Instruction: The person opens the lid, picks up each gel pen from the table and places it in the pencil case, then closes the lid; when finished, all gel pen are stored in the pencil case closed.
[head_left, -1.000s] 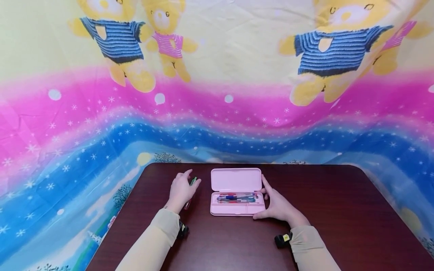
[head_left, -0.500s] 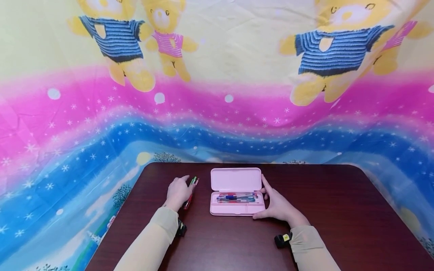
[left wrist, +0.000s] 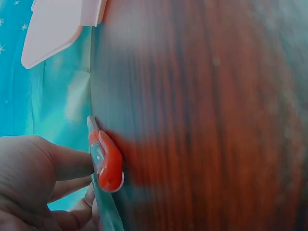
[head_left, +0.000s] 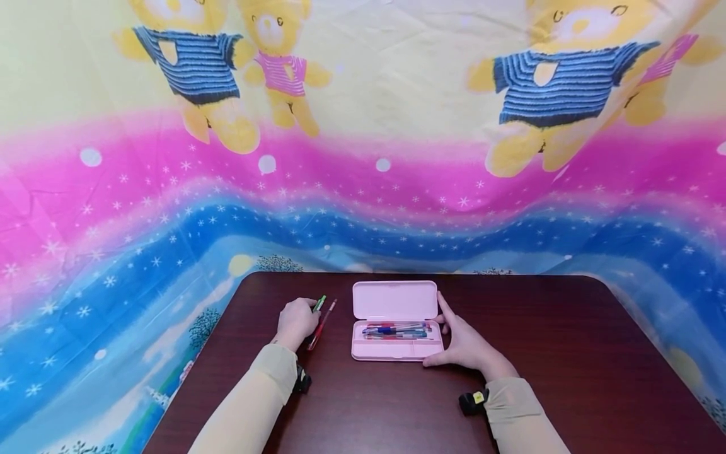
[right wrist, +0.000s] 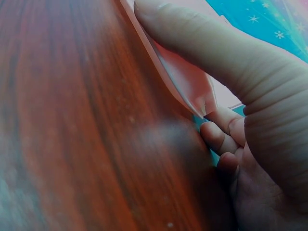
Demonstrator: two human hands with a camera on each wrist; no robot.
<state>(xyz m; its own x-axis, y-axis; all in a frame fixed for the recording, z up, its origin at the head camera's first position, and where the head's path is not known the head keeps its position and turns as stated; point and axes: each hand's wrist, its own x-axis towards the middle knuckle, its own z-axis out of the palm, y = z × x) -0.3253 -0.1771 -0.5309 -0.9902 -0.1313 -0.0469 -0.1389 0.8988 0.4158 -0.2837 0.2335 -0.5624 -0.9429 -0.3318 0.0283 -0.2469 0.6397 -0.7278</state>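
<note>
Pinching the green pen [head_left: 320, 302], the left hand [head_left: 297, 320] sits just left of the red pen [head_left: 322, 325], whose long axis slants away and rightward, while the right hand [head_left: 466, 343] grips the pencil case [head_left: 381, 350] at its right end.

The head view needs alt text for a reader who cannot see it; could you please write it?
A person's left hand grips a green pen beside a red pen at a dark table. The right hand touches the right end of an open pink pencil case with several pens in it; behind hangs a cloth printed with teddy bears.
</note>
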